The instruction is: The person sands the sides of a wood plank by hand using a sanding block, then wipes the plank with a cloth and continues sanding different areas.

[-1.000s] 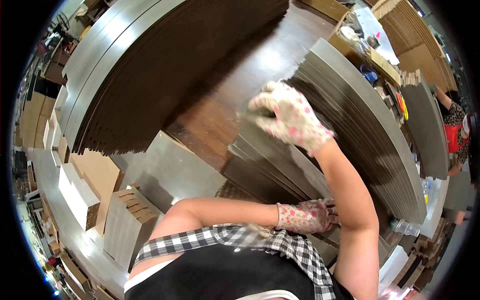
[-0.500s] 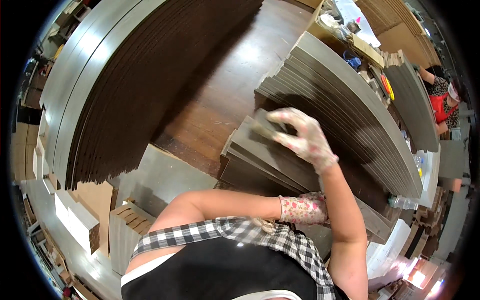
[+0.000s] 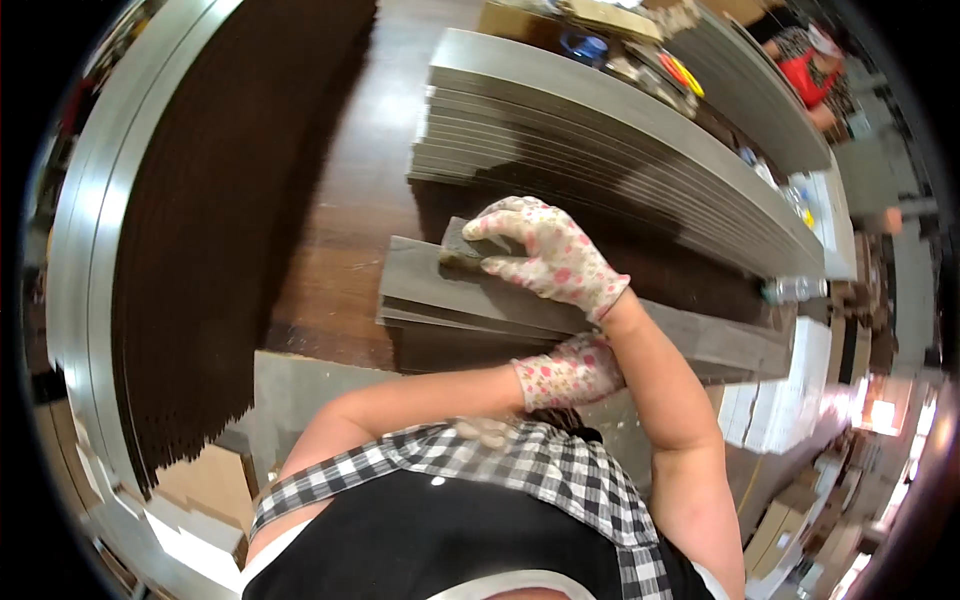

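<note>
Both my hands wear white gloves with a pink flower print. My right hand (image 3: 550, 258) grips a small grey sanding block (image 3: 457, 240), thumb and fingers on either side of it. The block rests at the left end of a long grey board (image 3: 415, 268), the top one of a low, slightly fanned stack. My left hand (image 3: 568, 378) is at the near edge of that stack, crossed beneath my right forearm. Its fingers are hidden behind the right wrist and the boards' edge, so their grip does not show.
Just beyond the boards stands a taller stack of long grey panels (image 3: 620, 90). Another large panel stack (image 3: 190, 200) fills the left side. A clear plastic bottle (image 3: 795, 289) lies at the right. At the far right sits a person in a red apron (image 3: 805, 80).
The view has turned, so the stacks appear shifted left. The sanding block, blurred at the board's left end before, now shows sharply there, still in my right hand. My left hand stays near the boards.
</note>
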Demonstrator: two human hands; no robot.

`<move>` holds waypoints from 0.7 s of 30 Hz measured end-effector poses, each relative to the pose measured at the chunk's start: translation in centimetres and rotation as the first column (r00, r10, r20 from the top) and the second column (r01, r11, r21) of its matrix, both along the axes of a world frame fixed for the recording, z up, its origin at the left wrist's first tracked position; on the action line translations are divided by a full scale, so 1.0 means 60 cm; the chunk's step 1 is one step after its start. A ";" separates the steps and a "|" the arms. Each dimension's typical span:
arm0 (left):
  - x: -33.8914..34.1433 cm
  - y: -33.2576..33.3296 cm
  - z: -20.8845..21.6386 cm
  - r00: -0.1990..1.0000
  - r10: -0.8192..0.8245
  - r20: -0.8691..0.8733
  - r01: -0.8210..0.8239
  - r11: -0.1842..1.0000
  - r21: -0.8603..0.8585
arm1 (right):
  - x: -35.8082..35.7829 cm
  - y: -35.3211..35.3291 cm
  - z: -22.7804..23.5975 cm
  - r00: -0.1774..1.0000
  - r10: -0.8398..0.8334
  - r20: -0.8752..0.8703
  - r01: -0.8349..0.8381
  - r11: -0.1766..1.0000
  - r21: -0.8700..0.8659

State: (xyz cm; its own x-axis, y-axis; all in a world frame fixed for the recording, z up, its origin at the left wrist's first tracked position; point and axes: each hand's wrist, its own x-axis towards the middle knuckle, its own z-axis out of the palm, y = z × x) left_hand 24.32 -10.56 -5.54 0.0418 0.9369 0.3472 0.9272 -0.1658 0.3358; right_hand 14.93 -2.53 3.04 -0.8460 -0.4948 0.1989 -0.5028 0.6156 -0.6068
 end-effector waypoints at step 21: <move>0.039 0.053 0.078 0.888 0.388 0.246 -0.421 0.902 0.096 | 0.383 0.524 0.039 0.661 -0.749 -0.031 0.706 0.608 0.363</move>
